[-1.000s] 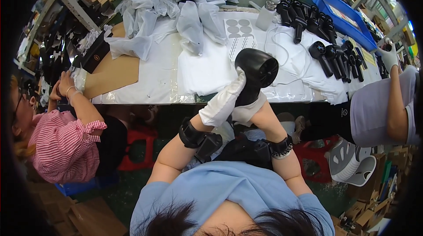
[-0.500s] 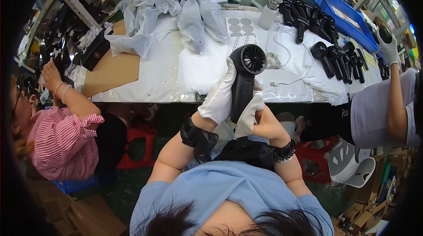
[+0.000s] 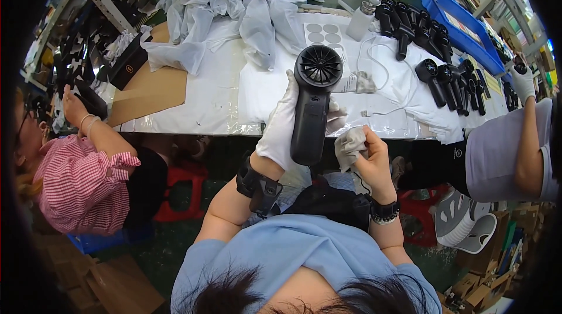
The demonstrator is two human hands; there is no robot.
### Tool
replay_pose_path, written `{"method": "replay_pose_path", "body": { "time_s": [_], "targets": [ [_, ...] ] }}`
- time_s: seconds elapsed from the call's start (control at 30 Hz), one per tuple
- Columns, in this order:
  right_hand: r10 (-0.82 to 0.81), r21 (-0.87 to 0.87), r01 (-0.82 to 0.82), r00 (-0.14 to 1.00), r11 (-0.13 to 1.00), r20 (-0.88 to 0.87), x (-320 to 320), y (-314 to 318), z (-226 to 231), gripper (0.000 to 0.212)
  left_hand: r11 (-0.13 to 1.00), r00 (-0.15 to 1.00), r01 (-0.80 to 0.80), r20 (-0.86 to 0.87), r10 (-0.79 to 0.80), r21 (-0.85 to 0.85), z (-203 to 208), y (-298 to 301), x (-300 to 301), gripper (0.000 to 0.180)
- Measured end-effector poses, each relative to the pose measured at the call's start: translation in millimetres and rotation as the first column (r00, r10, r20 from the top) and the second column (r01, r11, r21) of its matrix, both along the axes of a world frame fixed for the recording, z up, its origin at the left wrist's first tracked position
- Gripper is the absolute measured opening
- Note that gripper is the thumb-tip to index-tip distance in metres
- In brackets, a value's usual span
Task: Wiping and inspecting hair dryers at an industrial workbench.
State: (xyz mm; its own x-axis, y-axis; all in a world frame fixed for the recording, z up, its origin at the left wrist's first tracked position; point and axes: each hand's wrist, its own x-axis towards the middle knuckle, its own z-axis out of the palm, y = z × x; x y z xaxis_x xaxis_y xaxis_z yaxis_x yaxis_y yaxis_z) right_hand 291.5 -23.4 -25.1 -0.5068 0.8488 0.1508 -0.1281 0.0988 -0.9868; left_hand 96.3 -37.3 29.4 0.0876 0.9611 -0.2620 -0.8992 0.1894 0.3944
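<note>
A black handheld fan [image 3: 310,123] with a round bladed head stands nearly upright in front of me, over the table's near edge. My left hand [image 3: 280,129], in a white glove, is closed round its handle, with fingertips showing on the handle's right side. To the right and a little lower, my bare right hand [image 3: 376,164] pinches a crumpled greyish-white cloth [image 3: 350,147]. The cloth is apart from the fan.
Fans in pale bags [image 3: 254,30] are heaped at the far left. Several bare black fans [image 3: 436,79] lie at the right near a blue bin [image 3: 453,27]. A clear bottle [image 3: 358,21], grey round stickers [image 3: 324,33] and a white cable [image 3: 383,68] lie between. Co-workers sit either side.
My right hand with the cloth has moved away from the fan's handle, to the right. The fan has shifted slightly left and its bladed face has turned more toward me.
</note>
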Motion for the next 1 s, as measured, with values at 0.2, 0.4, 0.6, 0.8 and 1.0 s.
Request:
{"method": "replay_pose_path", "body": {
  "time_s": [0.2, 0.4, 0.6, 0.8, 1.0],
  "targets": [
    [-0.066, -0.007, 0.066, 0.996, 0.998, -0.062, -0.5, 1.0, 1.7, 0.021, 0.967, 0.984, 0.172, 0.017, -0.179, 0.188, -4.6, -3.4, -10.4, 0.069],
    [-0.107, -0.038, 0.101, 0.968, 0.994, -0.225, -5.8, -5.8, 20.8, 0.033, 0.993, 0.984, 0.077, -0.165, -0.062, 0.087, 12.2, -8.8, -0.9, 0.073],
    [-0.142, 0.086, 0.189, 0.912, 0.978, -0.385, -14.5, -6.3, 37.4, 0.035, 0.973, 0.954, 0.154, -0.284, -0.1, 0.173, 1.7, -13.3, -4.1, 0.078],
    [-0.361, 0.863, 0.109, 0.928, 0.494, 0.089, -44.2, 4.7, 72.0, 0.035, 0.96, 0.931, 0.218, -0.333, -0.15, 0.176, 5.9, -20.5, 4.6, 0.076],
    [-0.478, 0.934, 0.033, 0.865, 0.356, 0.152, -59.3, -0.3, 56.1, 0.041, 0.981, 0.889, 0.03, -0.455, 0.061, 0.191, -14.7, -19.1, 7.3, 0.069]
  ]
}}
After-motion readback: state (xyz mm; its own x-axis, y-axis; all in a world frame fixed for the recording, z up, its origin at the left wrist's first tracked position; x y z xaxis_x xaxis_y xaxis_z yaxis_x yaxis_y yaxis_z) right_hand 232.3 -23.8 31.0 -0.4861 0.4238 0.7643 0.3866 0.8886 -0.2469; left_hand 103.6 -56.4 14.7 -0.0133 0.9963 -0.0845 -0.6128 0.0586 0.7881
